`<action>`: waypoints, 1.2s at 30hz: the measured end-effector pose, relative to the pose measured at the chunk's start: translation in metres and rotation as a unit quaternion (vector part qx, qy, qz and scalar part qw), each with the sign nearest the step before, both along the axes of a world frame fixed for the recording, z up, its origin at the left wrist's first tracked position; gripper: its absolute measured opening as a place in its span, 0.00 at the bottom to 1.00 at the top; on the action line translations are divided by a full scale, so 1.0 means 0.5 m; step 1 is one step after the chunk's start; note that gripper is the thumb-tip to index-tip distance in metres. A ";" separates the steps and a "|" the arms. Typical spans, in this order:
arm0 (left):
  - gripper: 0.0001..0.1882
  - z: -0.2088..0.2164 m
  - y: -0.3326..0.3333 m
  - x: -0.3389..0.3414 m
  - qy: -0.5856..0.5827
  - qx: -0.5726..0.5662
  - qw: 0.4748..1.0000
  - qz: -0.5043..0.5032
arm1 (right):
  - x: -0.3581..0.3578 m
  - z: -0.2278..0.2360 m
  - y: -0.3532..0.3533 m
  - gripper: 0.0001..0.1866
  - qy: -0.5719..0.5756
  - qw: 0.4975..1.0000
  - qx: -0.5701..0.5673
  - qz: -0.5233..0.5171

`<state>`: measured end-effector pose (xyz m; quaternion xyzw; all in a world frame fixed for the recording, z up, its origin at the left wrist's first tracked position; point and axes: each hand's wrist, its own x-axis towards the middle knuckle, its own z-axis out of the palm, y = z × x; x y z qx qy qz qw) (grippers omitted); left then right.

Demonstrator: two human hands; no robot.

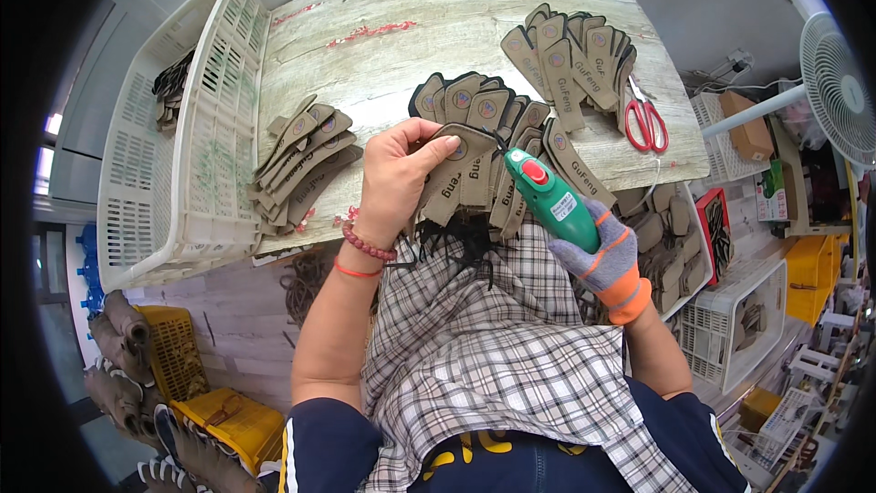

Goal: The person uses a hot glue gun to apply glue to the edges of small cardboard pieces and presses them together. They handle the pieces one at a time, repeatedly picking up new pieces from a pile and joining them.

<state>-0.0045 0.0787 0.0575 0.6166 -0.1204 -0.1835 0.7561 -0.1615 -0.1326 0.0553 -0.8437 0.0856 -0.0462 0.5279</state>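
Observation:
My bare left hand pinches the rounded end of a tan fabric tab, which has a round emblem and dark lettering. In my right hand, covered by a grey and orange glove, is a green handheld power tool with a red button. Its narrow dark tip touches or nearly touches the tab's edge; I cannot tell which. Similar tabs fan out in a pile just beyond my hands. Dark threads or scraps hang at the table's near edge, over my checked apron.
More tabs lie in a left pile and a back-right pile on the worn pale table. Red-handled scissors rest at the right. A white crate stands left; a fan and another crate are right.

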 end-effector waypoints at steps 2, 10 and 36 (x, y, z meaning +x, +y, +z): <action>0.05 0.008 0.011 0.010 -0.018 0.032 0.999 -0.022 | 0.000 0.001 -0.004 0.32 0.001 1.000 0.007 0.015; 0.04 0.032 0.037 0.036 -0.072 0.127 0.983 -0.108 | 0.001 0.014 -0.007 0.31 0.009 0.998 -0.003 0.064; 0.12 -0.031 0.015 0.075 -0.478 0.438 0.737 0.192 | -0.005 -0.048 -0.028 0.24 0.016 0.994 0.046 -0.102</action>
